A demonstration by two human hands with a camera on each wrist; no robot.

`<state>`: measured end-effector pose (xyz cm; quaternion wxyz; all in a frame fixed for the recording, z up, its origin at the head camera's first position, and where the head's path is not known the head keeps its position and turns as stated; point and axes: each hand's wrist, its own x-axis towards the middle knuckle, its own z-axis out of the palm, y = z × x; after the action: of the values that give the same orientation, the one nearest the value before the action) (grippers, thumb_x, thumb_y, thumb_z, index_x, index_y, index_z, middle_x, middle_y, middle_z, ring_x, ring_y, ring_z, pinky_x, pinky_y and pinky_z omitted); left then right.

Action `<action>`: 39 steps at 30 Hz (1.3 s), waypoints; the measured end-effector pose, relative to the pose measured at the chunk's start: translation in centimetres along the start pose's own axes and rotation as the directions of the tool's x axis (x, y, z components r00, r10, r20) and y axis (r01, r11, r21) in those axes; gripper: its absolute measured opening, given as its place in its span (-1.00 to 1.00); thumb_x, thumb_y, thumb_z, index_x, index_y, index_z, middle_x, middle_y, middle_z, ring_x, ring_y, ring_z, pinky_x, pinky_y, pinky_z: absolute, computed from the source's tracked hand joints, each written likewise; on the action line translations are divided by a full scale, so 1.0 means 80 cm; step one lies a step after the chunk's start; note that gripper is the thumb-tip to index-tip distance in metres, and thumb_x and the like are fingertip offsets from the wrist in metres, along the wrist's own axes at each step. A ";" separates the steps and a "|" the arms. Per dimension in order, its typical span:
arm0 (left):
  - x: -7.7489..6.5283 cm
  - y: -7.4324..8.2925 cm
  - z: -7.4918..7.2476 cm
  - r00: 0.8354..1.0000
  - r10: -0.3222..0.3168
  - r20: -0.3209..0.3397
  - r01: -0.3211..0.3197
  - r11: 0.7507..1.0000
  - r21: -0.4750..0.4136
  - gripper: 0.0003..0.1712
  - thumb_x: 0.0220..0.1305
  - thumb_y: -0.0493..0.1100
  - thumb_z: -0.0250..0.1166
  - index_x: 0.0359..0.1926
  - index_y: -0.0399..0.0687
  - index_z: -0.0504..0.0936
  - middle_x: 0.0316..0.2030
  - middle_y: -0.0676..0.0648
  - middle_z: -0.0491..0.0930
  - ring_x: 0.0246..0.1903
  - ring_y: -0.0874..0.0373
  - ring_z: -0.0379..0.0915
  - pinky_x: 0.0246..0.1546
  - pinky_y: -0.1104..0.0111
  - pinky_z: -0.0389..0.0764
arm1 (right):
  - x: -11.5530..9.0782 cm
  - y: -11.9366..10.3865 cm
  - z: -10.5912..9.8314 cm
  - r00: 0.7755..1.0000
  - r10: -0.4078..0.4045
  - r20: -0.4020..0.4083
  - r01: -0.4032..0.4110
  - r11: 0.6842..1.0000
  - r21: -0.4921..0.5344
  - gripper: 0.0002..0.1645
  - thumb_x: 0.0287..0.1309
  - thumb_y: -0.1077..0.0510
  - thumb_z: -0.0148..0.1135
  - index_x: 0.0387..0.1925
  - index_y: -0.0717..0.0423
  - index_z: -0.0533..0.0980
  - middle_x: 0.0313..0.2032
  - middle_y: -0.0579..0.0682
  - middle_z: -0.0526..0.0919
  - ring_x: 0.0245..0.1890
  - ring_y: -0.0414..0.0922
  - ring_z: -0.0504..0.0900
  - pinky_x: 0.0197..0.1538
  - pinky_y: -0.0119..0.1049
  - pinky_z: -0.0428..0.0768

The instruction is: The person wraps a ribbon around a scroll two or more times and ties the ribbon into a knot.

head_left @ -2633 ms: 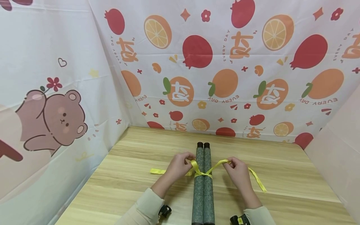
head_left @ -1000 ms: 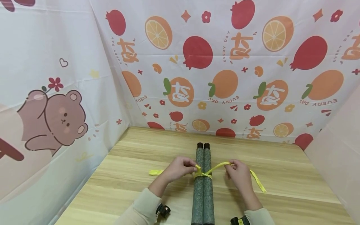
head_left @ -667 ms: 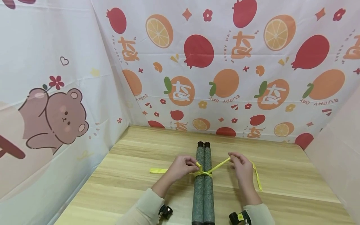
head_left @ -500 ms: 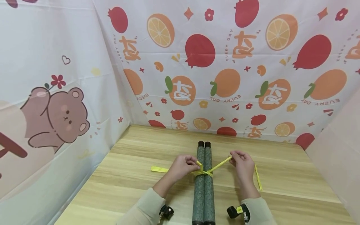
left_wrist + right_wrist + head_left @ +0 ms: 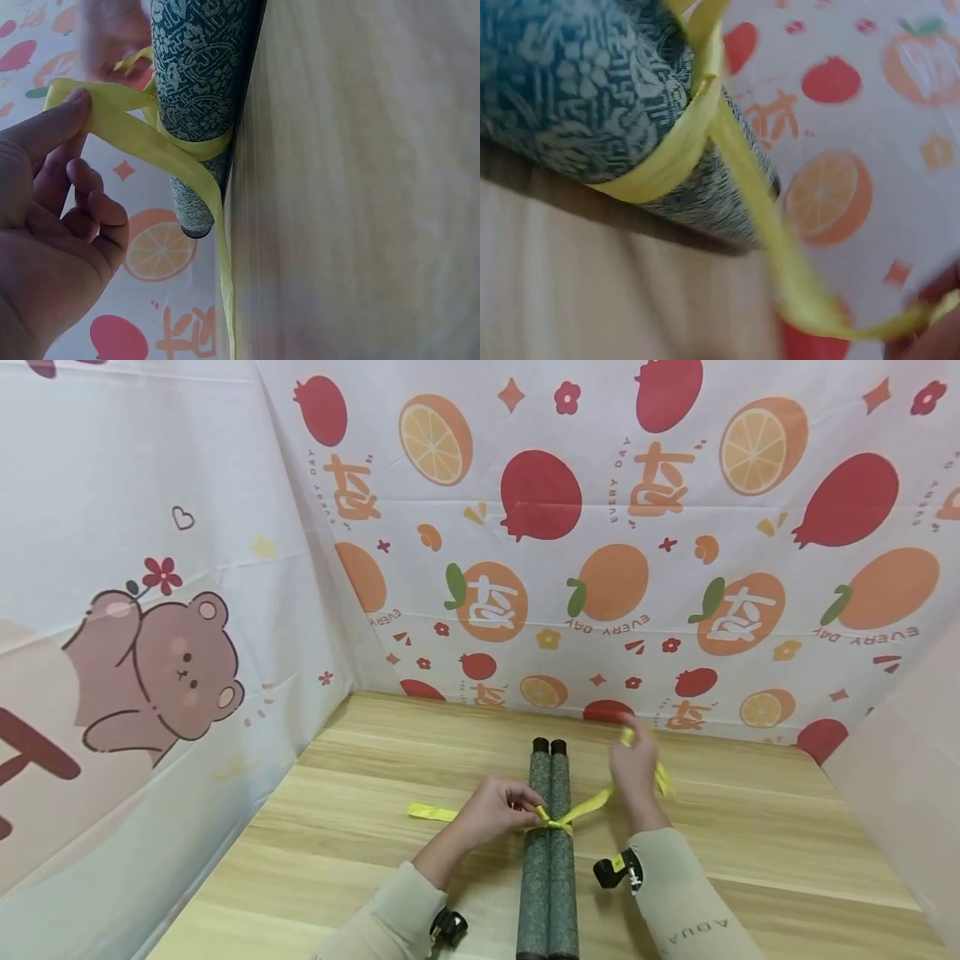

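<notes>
Two green patterned scrolls point(image 5: 536, 885) with dark brown end knobs lie side by side, pointing away from me. A yellow ribbon point(image 5: 588, 808) circles both at mid-length and crosses on top. My left hand point(image 5: 495, 810) is just left of that crossing; its thumb and fingertips pinch a folded loop of the ribbon, clear in the left wrist view, where a tail point(image 5: 225, 277) hangs below. My right hand point(image 5: 633, 768), blurred, is raised right of the scrolls and grips the other length of ribbon, which sags between hand and crossing. In the right wrist view only some of its fingers point(image 5: 937, 341) show.
The wood-grain table point(image 5: 337, 877) carries the scrolls. A fruit-print cloth point(image 5: 600, 510) rises behind it, and a bear-print cloth point(image 5: 262, 610) hangs on the left. A ribbon tail point(image 5: 431, 812) lies left of the left hand.
My right hand has moved up and away from me, and its ribbon length has gone from taut to slack. The left hand has come slightly rightward, closer over the crossing, still pinching its loop.
</notes>
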<state>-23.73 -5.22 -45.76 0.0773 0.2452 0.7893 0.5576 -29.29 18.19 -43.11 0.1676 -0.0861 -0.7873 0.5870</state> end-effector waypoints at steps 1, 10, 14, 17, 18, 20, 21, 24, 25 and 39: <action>-0.001 0.000 0.000 1.000 0.005 0.009 -0.005 1.000 0.004 -0.84 0.12 -0.32 0.45 -0.22 -0.21 0.76 -0.40 -0.03 0.74 -0.41 0.28 0.61 -0.44 0.46 0.60 | -0.002 -0.008 0.007 0.991 -0.071 0.115 0.082 0.992 -0.094 -0.28 0.06 0.49 -0.02 0.25 -0.03 0.47 0.33 0.11 0.40 -0.67 -0.32 0.25 -0.65 -0.50 0.31; 0.000 0.004 0.002 0.997 0.049 0.058 -0.051 0.998 0.041 -0.90 0.17 -0.28 0.43 -0.27 -0.18 0.74 -0.36 -0.04 0.74 -0.38 0.34 0.61 -0.38 0.49 0.60 | -0.043 -0.056 0.058 0.576 -0.186 0.796 0.445 0.888 -0.114 -0.27 0.17 0.42 -0.06 0.33 -0.16 0.41 0.12 0.03 0.64 -0.24 -0.08 0.66 -0.52 -0.36 0.33; 0.001 0.007 0.002 0.998 0.029 0.050 -0.031 0.999 0.038 -0.92 0.17 -0.27 0.43 -0.28 -0.10 0.72 -0.35 -0.01 0.73 -0.38 0.35 0.60 -0.41 0.49 0.58 | -0.051 -0.050 0.055 0.616 -0.154 0.772 0.376 0.919 -0.116 -0.44 0.38 0.26 -0.04 0.36 -0.12 0.37 0.11 0.13 0.63 -0.06 0.05 0.67 -0.36 -0.27 0.53; 0.002 0.008 0.001 0.999 0.014 0.030 -0.013 1.000 -0.015 -0.86 0.17 -0.32 0.41 -0.24 -0.19 0.65 -0.35 -0.07 0.71 -0.34 0.27 0.63 -0.41 0.50 0.57 | -0.054 -0.042 0.048 0.652 -0.171 0.738 0.369 0.922 -0.113 -0.63 0.47 0.08 0.00 0.21 -0.07 0.50 0.05 0.09 0.65 -0.02 -0.03 0.64 -0.14 -0.19 0.59; 0.002 0.008 0.001 1.000 0.005 0.016 -0.004 0.999 -0.035 -0.81 0.17 -0.33 0.41 -0.20 -0.22 0.62 -0.35 -0.10 0.71 -0.33 0.23 0.63 -0.41 0.50 0.56 | -0.056 -0.039 0.045 0.667 -0.174 0.724 0.365 0.924 -0.114 -0.66 0.46 0.02 0.02 0.15 -0.08 0.53 0.01 0.04 0.67 -0.05 -0.07 0.63 -0.10 -0.18 0.59; 0.003 0.007 0.002 1.000 -0.019 -0.018 0.018 0.998 -0.067 -0.74 0.14 -0.35 0.42 -0.18 -0.25 0.54 -0.37 -0.10 0.69 -0.34 0.21 0.62 -0.41 0.49 0.56 | -0.058 -0.032 0.042 0.696 -0.180 0.695 0.358 0.926 -0.119 -0.69 0.41 -0.10 0.09 0.02 -0.09 0.59 -0.08 -0.05 0.68 -0.12 -0.13 0.62 -0.08 -0.17 0.58; 0.004 0.007 0.002 0.999 -0.031 -0.037 0.028 0.996 -0.080 -0.72 0.13 -0.36 0.43 -0.18 -0.25 0.51 -0.40 -0.08 0.67 -0.36 0.21 0.60 -0.41 0.49 0.55 | -0.060 -0.028 0.040 0.708 -0.181 0.682 0.353 0.928 -0.120 -0.68 0.38 -0.15 0.12 -0.04 -0.09 0.60 -0.13 -0.09 0.68 -0.16 -0.16 0.60 -0.10 -0.19 0.58; 0.007 0.004 0.002 0.993 -0.062 -0.097 0.054 0.995 -0.082 -0.69 0.11 -0.33 0.45 -0.24 -0.20 0.45 -0.52 0.02 0.59 -0.47 0.28 0.46 -0.46 0.48 0.48 | -0.064 -0.018 0.035 0.732 -0.175 0.658 0.342 0.930 -0.133 -0.68 0.26 -0.21 0.24 -0.19 -0.10 0.61 -0.27 -0.12 0.66 -0.27 -0.17 0.58 -0.21 -0.24 0.58; 0.007 0.004 0.002 0.992 -0.067 -0.110 0.059 0.995 -0.078 -0.68 0.11 -0.32 0.46 -0.29 -0.18 0.42 -0.55 0.06 0.54 -0.51 0.30 0.40 -0.47 0.48 0.46 | -0.066 -0.016 0.034 0.733 -0.174 0.658 0.345 0.928 -0.138 -0.68 0.23 -0.22 0.27 -0.23 -0.10 0.61 -0.30 -0.12 0.66 -0.31 -0.17 0.57 -0.26 -0.26 0.58; 0.009 0.008 0.003 0.993 -0.081 -0.088 0.064 0.981 -0.182 -0.77 0.20 -0.38 0.36 -0.24 -0.26 0.43 -0.37 -0.17 0.72 -0.36 0.20 0.62 -0.28 0.37 0.65 | -0.079 -0.011 0.017 0.759 -0.227 0.611 0.430 0.879 -0.208 -0.78 0.21 -0.14 0.32 -0.39 -0.15 0.70 -0.45 -0.24 0.67 -0.49 -0.26 0.55 -0.41 -0.37 0.56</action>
<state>-24.02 -4.51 -45.15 0.0815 0.1815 0.7471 0.6342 -23.89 14.63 -43.64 0.0096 0.2074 -0.8913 0.4030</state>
